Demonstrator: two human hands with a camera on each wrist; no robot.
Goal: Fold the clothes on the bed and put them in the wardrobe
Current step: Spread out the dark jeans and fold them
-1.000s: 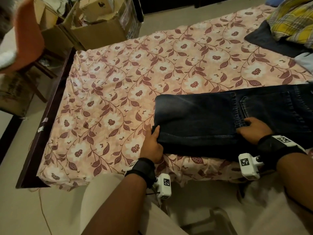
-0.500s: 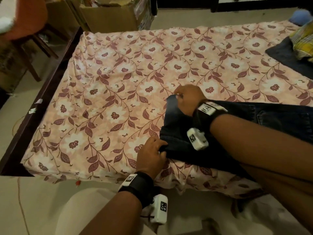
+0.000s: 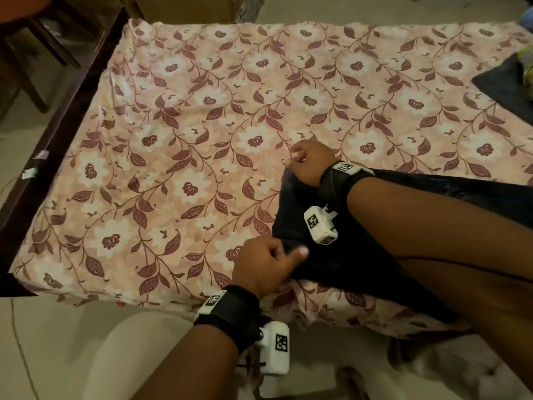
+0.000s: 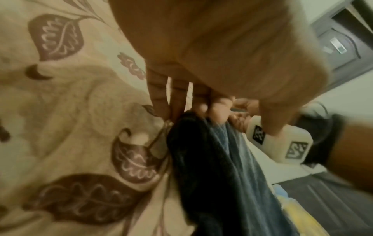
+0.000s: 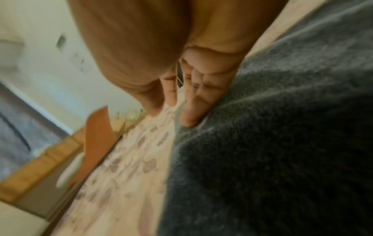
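Observation:
Dark blue jeans [image 3: 331,264] lie folded near the front right edge of the bed. My left hand [image 3: 285,255] grips their near left corner, thumb on top and fingers tucked under; the left wrist view shows my left hand [image 4: 212,108] bunching the denim [image 4: 201,159]. My right hand [image 3: 297,160] reaches across to the far left corner, its fingers bent down over the raised edge. In the right wrist view my right hand [image 5: 181,103] has its fingertips [image 5: 189,118] on the denim [image 5: 282,143], thumb apart. My right forearm hides the jeans' middle.
The floral sheet [image 3: 187,140] covers the bed left of the jeans. A dark wooden bed frame [image 3: 72,105] runs along the left side. Another dark garment [image 3: 507,90] lies at the far right. A cardboard box [image 3: 187,10] and a chair [image 3: 34,39] stand beyond the bed.
My right hand left the jeans' pocket area and crossed to the far left corner. My left hand stayed on the near corner and closed tighter. The left edge of the jeans now stands raised.

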